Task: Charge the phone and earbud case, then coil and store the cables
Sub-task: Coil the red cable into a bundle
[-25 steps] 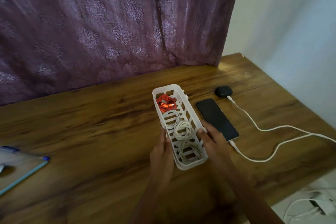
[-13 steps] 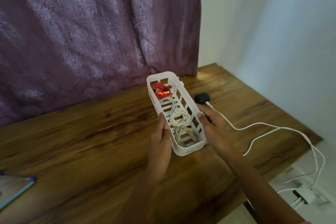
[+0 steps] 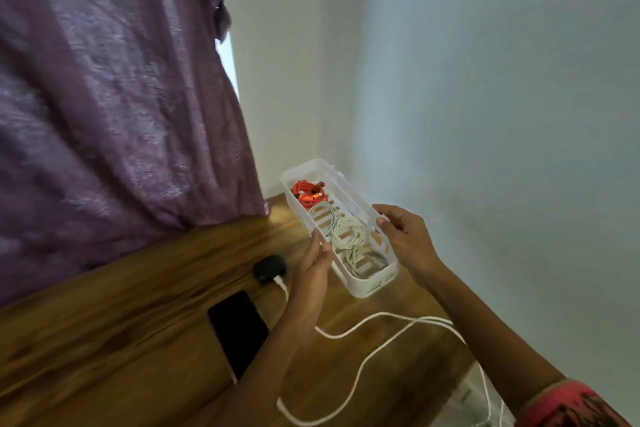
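Observation:
A white slotted basket (image 3: 375,282) hangs in the air above the table's far right corner. My left hand (image 3: 313,272) grips its left rim and my right hand (image 3: 403,239) grips its right rim. Inside lie a coiled orange cable (image 3: 308,193) at the far end and coiled white cables (image 3: 348,232) along the rest. On the wooden table (image 3: 121,322) a black phone (image 3: 237,329) lies face up and a black earbud case (image 3: 269,268) sits beyond it. White charging cables (image 3: 367,357) run from both over the table's right edge.
A purple curtain (image 3: 104,97) hangs behind the table on the left. Pale walls (image 3: 485,114) close the corner at the back and right. A white charger (image 3: 474,395) lies on the floor beyond the table's right edge.
Both hands lifted the basket off the table and carried it to the right, toward the corner wall. My view swung right, so the phone and earbud case now lie left of the basket.

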A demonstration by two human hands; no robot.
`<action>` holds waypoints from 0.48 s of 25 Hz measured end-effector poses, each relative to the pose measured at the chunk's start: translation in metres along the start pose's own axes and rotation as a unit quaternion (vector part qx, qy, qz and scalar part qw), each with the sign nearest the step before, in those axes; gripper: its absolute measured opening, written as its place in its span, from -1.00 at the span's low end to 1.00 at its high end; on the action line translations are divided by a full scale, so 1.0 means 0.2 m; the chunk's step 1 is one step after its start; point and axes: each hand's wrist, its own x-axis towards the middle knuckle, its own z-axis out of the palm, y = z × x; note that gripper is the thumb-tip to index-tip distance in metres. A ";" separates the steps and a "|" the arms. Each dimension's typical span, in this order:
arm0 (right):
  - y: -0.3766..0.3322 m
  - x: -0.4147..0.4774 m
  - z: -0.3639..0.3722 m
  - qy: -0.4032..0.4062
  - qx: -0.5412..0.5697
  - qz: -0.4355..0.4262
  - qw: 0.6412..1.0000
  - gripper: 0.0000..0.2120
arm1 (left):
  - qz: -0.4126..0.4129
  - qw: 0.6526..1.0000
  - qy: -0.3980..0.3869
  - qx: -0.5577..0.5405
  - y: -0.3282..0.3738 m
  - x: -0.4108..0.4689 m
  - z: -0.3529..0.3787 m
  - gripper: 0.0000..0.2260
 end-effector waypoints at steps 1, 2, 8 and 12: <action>0.05 0.07 -0.06 0.004 -0.005 0.001 1.000 -0.80 | -0.010 1.000 0.006 -0.007 -0.02 0.06 0.07 -0.64; 0.11 0.13 -0.10 0.011 -0.005 0.008 1.000 -0.80 | -0.025 1.000 0.013 -0.011 -0.04 0.10 0.14 -0.65; 0.41 0.35 -0.18 0.013 -0.061 0.061 0.996 -0.74 | -0.106 0.992 0.026 -0.059 -0.19 0.30 0.34 -0.68; 0.50 0.37 -0.16 -0.001 -0.125 0.043 0.991 -0.71 | -0.137 0.986 0.060 -0.072 -0.27 0.34 0.38 -0.74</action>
